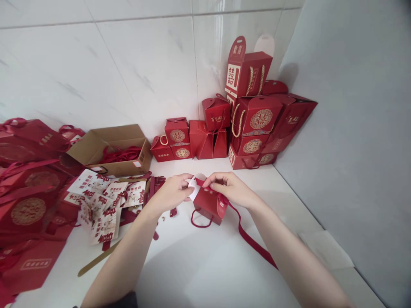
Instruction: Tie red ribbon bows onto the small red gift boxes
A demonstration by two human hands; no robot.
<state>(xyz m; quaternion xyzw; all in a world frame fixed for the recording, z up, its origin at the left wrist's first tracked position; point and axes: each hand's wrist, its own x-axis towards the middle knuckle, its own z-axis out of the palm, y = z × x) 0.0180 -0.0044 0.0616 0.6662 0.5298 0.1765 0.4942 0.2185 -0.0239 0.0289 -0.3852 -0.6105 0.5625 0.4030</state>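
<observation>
A small red gift box (208, 206) with a cord handle stands on the white table in front of me. At its left end, my left hand (174, 193) pinches a flap (194, 188) that shows its white inner side. My right hand (229, 188) is over the box's top, thumb and fingers closed around a red strip along the upper edge, apparently ribbon. From beneath that hand a long dark red ribbon (252, 240) trails down to the right, passing under my right forearm. The fingertips partly hide the box's top.
Left of the box lie printed cards (104, 209), red and gold strips (98, 259) and small loose bits. Behind them is an open cardboard box (112, 160) with red ribbon inside. Finished-looking red boxes (257, 124) are stacked against the wall, and red bags (30, 205) fill the left side.
</observation>
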